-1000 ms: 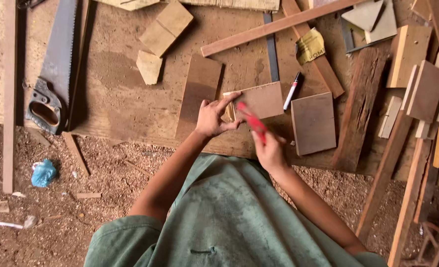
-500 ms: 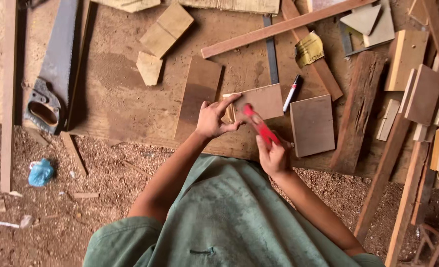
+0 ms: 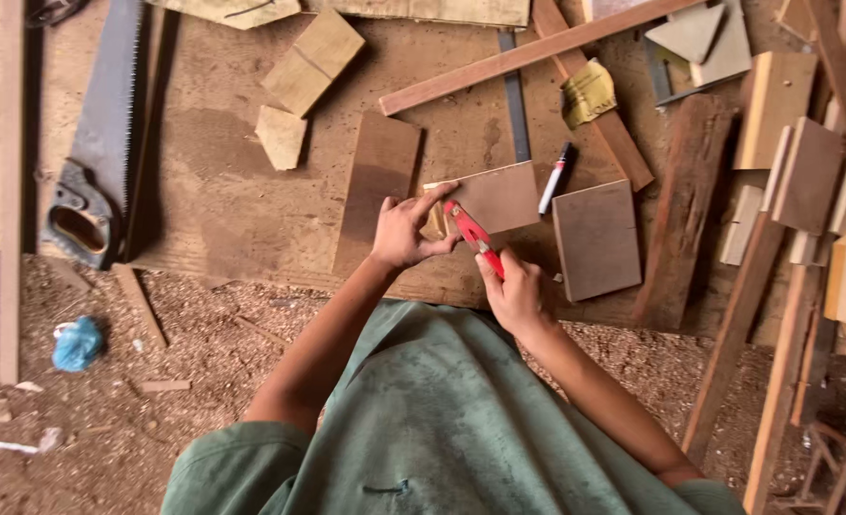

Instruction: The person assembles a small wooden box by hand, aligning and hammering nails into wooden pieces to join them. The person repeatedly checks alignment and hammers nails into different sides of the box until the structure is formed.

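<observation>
My left hand (image 3: 406,234) grips the left edge of a small brown wooden panel (image 3: 499,195) that rests on the workbench (image 3: 223,210). My right hand (image 3: 513,291) holds a red utility knife (image 3: 470,234), whose tip lies against the panel's lower left edge, close to my left fingers. A second square brown panel (image 3: 596,238) lies just to the right. A tall darker board (image 3: 377,186) lies flat to the left of my left hand.
A handsaw (image 3: 94,143) lies at the bench's left. A marker pen (image 3: 556,176), a steel ruler (image 3: 515,91), a long wooden strip (image 3: 537,52), a yellow cloth (image 3: 587,93) and wood offcuts (image 3: 299,76) lie behind. Stacked timber pieces (image 3: 804,191) crowd the right. Sawdust floor holds a blue scrap (image 3: 78,341).
The red knife has slid down along the panel's edge toward me, and my right hand has drawn back slightly. My left hand keeps hold of the panel.
</observation>
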